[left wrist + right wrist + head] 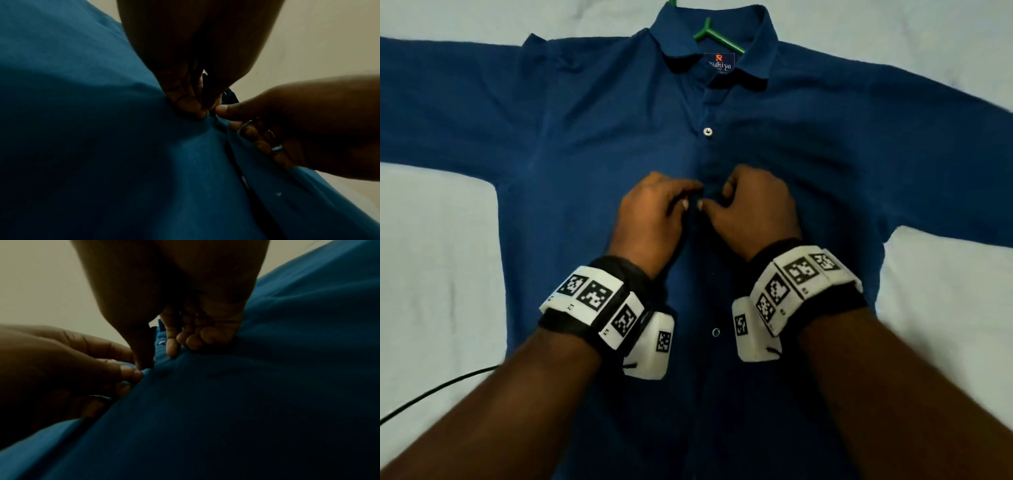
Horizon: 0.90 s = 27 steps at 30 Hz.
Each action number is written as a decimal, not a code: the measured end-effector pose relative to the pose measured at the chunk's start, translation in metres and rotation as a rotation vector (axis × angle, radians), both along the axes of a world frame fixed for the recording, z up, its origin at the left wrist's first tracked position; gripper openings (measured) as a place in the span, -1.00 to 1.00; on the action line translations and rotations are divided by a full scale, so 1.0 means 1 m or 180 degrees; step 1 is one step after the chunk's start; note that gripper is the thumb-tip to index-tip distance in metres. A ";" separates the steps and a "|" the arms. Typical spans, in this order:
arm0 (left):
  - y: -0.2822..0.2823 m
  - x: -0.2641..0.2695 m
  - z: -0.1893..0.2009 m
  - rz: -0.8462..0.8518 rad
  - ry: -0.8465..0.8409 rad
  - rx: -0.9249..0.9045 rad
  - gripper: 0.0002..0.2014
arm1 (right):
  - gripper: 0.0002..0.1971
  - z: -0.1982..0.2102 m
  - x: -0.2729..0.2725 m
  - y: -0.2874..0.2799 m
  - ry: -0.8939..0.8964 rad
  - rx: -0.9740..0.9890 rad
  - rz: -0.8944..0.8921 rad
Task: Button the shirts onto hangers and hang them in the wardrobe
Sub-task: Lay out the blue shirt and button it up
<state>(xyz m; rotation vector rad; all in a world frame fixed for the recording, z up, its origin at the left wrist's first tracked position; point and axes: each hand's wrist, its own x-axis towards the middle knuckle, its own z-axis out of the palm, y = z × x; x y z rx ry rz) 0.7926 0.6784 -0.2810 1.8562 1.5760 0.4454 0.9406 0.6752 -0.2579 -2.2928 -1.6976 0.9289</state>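
Shirt [592, 130] in dark blue, spread flat on green hanger [717, 37], left hand [650, 216] and right hand [753, 209] both pinching its front placket mid-chest

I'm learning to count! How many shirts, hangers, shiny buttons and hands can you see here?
Shirts: 1, the blue shirt
Hangers: 1, the green hanger
Buttons showing: 2, upper button, lower button
Hands: 2, left hand, right hand
Total: 6
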 end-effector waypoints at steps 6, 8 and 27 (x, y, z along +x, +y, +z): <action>0.002 0.009 -0.001 -0.0003 0.0251 -0.0088 -0.68 | -0.56 0.000 -0.008 -0.007 -0.0190 0.0024 -0.0034; 0.006 0.007 -0.004 0.0172 0.0061 -0.0214 -0.71 | -0.44 0.000 -0.009 -0.007 -0.0161 0.0020 -0.0058; 0.009 0.022 0.001 0.0006 0.0292 -0.0303 -0.94 | -0.82 0.003 0.008 -0.020 0.0476 0.0128 -0.0781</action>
